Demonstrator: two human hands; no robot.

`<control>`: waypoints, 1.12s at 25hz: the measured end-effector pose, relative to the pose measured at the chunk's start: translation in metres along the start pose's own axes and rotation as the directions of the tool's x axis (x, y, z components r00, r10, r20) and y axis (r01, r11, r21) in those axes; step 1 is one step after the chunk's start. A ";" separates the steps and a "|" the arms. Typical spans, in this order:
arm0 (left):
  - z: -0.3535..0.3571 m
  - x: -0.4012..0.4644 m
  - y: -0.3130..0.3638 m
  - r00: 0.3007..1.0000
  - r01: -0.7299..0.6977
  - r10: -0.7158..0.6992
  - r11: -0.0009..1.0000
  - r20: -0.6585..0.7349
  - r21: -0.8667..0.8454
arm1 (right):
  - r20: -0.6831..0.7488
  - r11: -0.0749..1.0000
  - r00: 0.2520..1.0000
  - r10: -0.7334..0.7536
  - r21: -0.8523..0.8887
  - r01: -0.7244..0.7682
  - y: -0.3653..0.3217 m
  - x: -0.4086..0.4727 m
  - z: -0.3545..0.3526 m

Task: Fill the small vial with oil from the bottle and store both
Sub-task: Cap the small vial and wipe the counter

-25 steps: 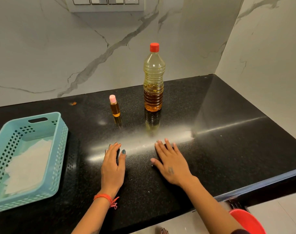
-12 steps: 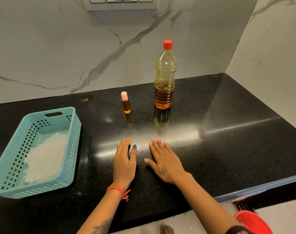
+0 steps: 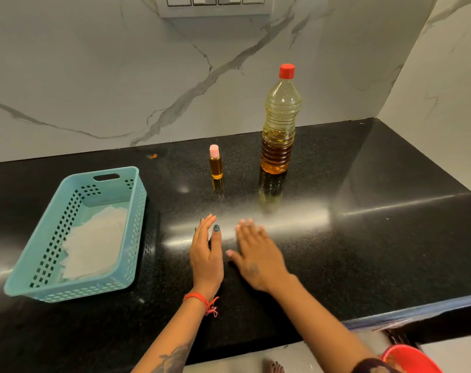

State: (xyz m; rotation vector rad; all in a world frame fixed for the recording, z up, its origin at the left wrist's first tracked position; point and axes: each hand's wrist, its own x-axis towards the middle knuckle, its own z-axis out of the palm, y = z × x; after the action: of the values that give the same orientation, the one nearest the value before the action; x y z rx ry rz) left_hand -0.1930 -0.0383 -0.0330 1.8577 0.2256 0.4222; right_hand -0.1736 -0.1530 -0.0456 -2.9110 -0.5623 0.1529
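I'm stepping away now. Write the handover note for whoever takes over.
Left hand and right hand: both open, over the counter, holding nothing.
Vial: capped, holds oil, upright left of the bottle, apart from it.
Bottle: capped, upright, partly full.
Basket: at left, white liner inside only.
Done: vial appears filled and closed.
Left: store vial and bottle, likely in the basket.

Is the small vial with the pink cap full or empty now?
Nearly full: amber oil fills the small vial almost up to its pink cap.
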 end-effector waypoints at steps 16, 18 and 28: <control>-0.007 -0.008 -0.007 1.000 0.020 -0.019 0.999 -0.007 0.027 | -0.008 0.995 0.996 -0.092 0.041 0.092 -0.018 -0.023 0.009; -0.006 -0.008 -0.007 1.000 0.018 -0.018 0.999 0.006 0.035 | -0.014 0.987 0.988 -0.156 -0.044 0.155 -0.019 -0.031 0.014; -0.006 -0.012 -0.003 0.999 0.015 -0.017 0.999 0.051 0.034 | -0.024 0.993 0.992 0.121 0.008 -0.121 0.039 -0.051 -0.002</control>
State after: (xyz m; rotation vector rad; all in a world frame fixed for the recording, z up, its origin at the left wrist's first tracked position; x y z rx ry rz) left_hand -0.2063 -0.0358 -0.0365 1.8966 0.2134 0.3610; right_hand -0.2066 -0.2082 -0.0480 -2.9366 -0.3807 0.1345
